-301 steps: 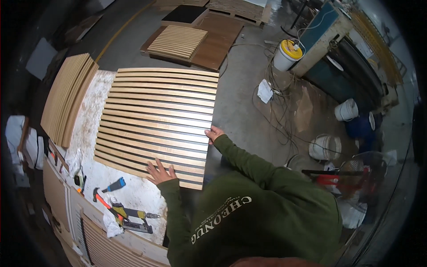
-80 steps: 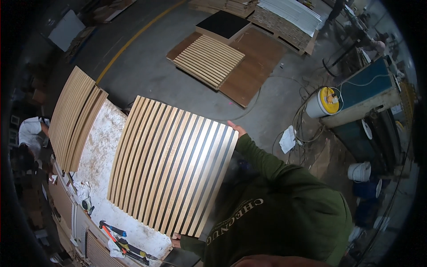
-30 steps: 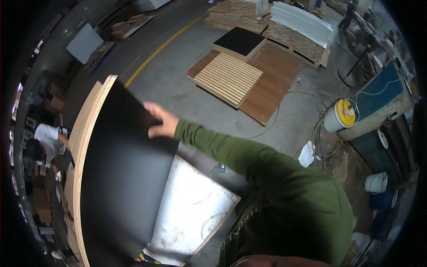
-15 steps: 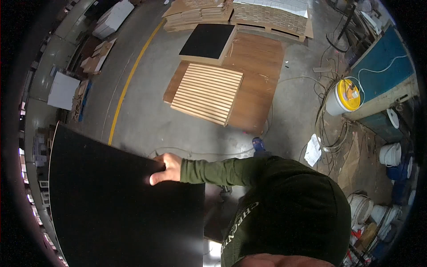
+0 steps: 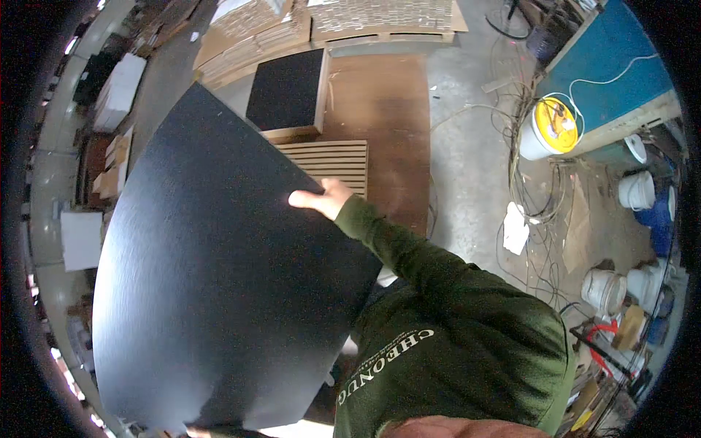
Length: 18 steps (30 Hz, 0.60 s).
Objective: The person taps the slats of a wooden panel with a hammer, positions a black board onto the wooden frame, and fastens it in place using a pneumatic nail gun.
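A large black panel [image 5: 219,255] fills the left half of the view, tilted, its glossy face toward me. My right hand [image 5: 330,198] grips its far right edge, thumb on the face and fingers hidden behind. At the bottom of the picture a sliver of my left hand [image 5: 197,433] shows at the panel's lower edge; most of that hand is out of sight. Beyond the panel lies a slatted wooden piece [image 5: 332,162], partly covered by it. Behind that sits a thick black-topped board stack [image 5: 286,91]. Both rest on a brown board [image 5: 398,124] on the floor.
Stacked cardboard [image 5: 255,36] and a pallet of flat pieces [image 5: 380,33] stand at the back. At right are a yellow-lidded white bucket [image 5: 544,131], tangled cables [image 5: 522,182], a blue cabinet [image 5: 606,58] and several white pails [image 5: 635,191]. A white sheet [image 5: 515,228] lies on the floor.
The black panel has swung up and to the right with my right hand, and now overlaps part of the slatted wooden piece. My view has shifted too.
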### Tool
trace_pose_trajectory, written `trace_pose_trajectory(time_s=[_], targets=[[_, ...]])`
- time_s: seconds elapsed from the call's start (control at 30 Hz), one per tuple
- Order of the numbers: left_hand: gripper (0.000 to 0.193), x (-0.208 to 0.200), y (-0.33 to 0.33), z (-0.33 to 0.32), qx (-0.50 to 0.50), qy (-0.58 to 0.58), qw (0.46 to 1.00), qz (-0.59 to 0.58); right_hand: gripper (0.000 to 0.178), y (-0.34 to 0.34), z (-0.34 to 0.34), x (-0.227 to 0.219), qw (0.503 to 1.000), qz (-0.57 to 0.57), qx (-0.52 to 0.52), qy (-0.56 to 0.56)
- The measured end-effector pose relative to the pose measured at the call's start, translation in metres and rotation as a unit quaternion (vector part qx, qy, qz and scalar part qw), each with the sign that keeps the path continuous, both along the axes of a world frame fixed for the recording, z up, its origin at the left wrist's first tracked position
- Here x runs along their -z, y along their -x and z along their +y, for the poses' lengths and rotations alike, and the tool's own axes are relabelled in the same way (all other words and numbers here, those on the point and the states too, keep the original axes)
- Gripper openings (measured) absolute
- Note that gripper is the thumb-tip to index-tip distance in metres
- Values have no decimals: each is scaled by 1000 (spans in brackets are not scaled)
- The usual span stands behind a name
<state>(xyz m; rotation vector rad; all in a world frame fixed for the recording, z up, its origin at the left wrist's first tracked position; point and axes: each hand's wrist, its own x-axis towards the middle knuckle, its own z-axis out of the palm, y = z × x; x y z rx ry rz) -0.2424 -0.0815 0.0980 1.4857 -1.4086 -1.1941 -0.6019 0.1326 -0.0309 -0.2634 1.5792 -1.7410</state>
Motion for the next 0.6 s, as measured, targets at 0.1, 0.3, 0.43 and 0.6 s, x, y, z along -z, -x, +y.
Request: trace_pose_trajectory(time_s=[0.1, 0.3, 0.43, 0.6], targets=[[48, 51, 79, -75, 64, -54, 996, 16, 62, 55, 4, 36, 987, 14, 104, -121], [50, 234, 191, -274, 173, -91, 980, -24, 48, 75, -47, 173, 934, -27, 298, -196], [63, 382, 253, -331, 296, -167, 892, -298, 66, 52, -50, 248, 854, -100, 395, -325], [63, 504, 301, -362, 358, -193, 804, -434, 76, 13, -40, 370, 812, -15, 214, -542]])
